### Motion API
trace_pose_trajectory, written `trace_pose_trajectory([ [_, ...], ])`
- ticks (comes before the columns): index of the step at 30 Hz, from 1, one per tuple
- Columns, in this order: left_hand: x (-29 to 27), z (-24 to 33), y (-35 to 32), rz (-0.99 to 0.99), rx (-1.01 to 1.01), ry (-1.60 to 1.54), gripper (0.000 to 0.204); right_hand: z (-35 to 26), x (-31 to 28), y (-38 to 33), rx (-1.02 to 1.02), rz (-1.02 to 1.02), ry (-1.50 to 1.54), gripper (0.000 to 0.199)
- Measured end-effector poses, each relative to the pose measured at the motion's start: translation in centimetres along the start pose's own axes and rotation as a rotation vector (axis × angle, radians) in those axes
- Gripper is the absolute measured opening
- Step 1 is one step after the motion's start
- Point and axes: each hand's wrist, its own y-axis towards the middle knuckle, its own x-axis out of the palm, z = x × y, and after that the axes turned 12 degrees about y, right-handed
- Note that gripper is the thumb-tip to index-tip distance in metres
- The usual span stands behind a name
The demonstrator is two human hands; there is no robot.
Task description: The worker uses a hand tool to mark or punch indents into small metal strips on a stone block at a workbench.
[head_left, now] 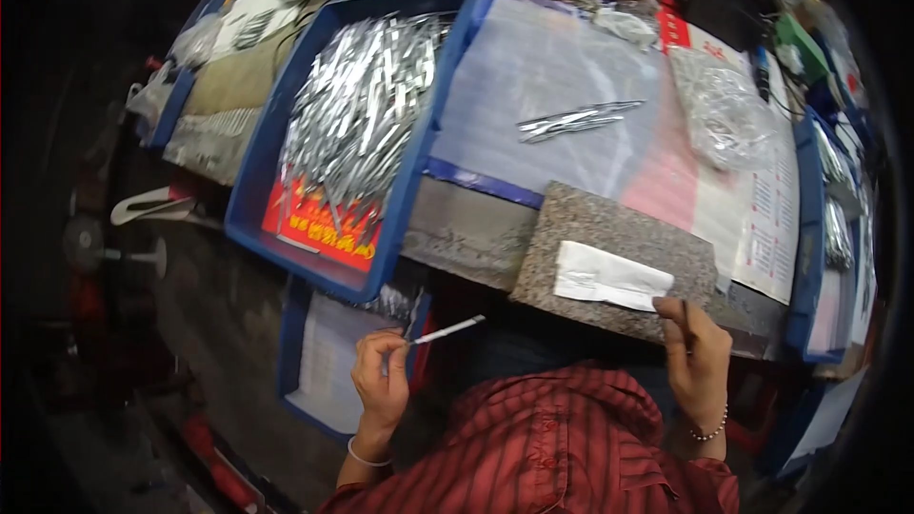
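Note:
My left hand (381, 383) is closed in a pinch on a slim, shiny metal strip (447, 329), held in front of the bench edge with its free end pointing right. My right hand (700, 357) is at the near right corner of a folded white paper or cloth pad (609, 278), its fingertips touching it. Those fingers are bent and closed; a thin dark line shows by them, but what they hold cannot be made out. The pad lies on a speckled stone slab (609, 219). Several slim metal pieces (579, 120) lie together on a plastic sheet beyond the slab.
A blue tray (249, 171) heaped with slim metal pieces (371, 86) stands left, a red printed sheet inside. Below it is another blue tray (295, 362). Crumpled clear plastic (724, 109) lies right of the plastic sheet (562, 48). Another blue tray (811, 257) is at far right.

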Motion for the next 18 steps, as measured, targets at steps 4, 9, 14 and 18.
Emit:
trace_pose_trajectory([
  [4, -1.2, -6.6, -1.9, 0.134, -0.207, 0.103, 0.004, -0.6, 0.6, 0.4, 0.015, -0.037, 0.022, 0.013],
  [9, 0.7, -14.0, -0.4, 0.215, -0.228, 0.282, 0.005, -1.3, 1.7, -0.1, 0.002, -0.021, 0.039, 0.01],
  [14, 2.1, -18.3, 1.7, 0.333, -0.205, 0.42, 0.007, -1.0, 1.9, -0.9, 0.031, -0.033, 0.03, 0.008],
  [18, 2.6, -20.0, 2.8, 0.394, -0.172, 0.552, 0.01, -1.6, 2.0, -1.0, 0.079, -0.047, 0.024, 0.01],
])
